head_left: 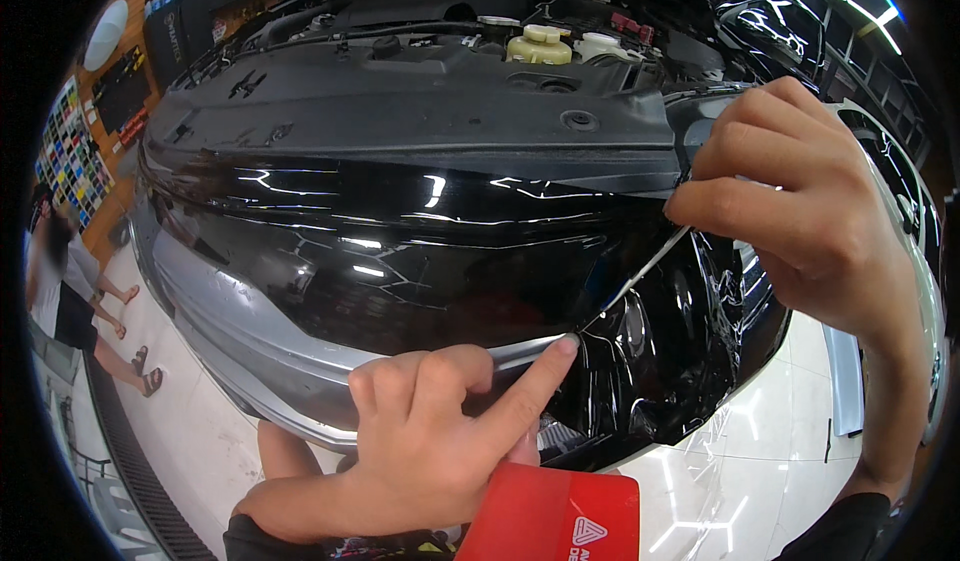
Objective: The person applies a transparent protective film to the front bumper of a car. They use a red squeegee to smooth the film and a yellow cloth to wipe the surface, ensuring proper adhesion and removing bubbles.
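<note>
My right hand (785,196) is closed in a pinch at the upper right corner of the car's front, gripping the edge of a glossy black film (650,361). From the pinch a pale, taut edge runs down and left, while the film hangs wrinkled at the corner. My left hand (435,441) has its index finger stretched out, the tip pressing at the end of the silver trim (330,356). Its other fingers are curled. A red squeegee card (550,516) sticks out below that hand, apparently held at the thumb, which is partly hidden.
Behind the black front panel (450,281) lies the open engine bay with a dark plastic cover (420,111) and a yellowish reservoir (540,46). At left, people in sandals (145,371) are near a colour swatch board (75,151). White tiled floor (740,461) shows below.
</note>
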`<state>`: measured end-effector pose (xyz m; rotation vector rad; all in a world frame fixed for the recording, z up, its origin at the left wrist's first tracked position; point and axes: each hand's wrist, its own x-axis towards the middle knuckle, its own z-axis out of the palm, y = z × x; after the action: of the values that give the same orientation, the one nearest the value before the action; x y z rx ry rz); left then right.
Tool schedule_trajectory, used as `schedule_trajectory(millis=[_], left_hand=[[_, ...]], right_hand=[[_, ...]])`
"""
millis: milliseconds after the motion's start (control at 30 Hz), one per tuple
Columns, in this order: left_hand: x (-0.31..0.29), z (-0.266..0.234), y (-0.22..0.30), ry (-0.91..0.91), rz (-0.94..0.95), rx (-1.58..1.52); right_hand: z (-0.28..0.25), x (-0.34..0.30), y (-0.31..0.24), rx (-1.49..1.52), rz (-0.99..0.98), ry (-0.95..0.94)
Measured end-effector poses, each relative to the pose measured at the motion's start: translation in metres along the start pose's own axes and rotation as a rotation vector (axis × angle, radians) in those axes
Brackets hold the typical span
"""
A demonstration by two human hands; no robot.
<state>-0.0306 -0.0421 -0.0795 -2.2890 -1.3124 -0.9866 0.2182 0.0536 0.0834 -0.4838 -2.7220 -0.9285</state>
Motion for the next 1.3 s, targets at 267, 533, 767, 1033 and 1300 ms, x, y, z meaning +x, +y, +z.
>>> schedule_trajectory(millis=[267,533,767,1033,1300], left_hand=[[0.002,-0.01,0.001,-0.119,0.01,0.014],[0.002,-0.008,0.002,-0.101,0.005,-0.012],[0.002,-0.009,0.002,-0.104,-0.006,-0.035],[0.0,-0.007,0.0,-0.079,0.001,-0.052],[-0.004,-0.004,-0.002,-0.04,0.001,-0.036]], right_hand=[[0.002,-0.006,-0.009,-0.03,0.046,-0.015],[-0.006,-0.003,-0.009,-0.063,0.035,-0.018],[0.003,-0.001,-0.004,-0.123,-0.012,-0.012],[0.006,0.0,0.005,-0.155,-0.015,-0.012],[0.004,-0.002,0.011,-0.155,-0.002,-0.022]])
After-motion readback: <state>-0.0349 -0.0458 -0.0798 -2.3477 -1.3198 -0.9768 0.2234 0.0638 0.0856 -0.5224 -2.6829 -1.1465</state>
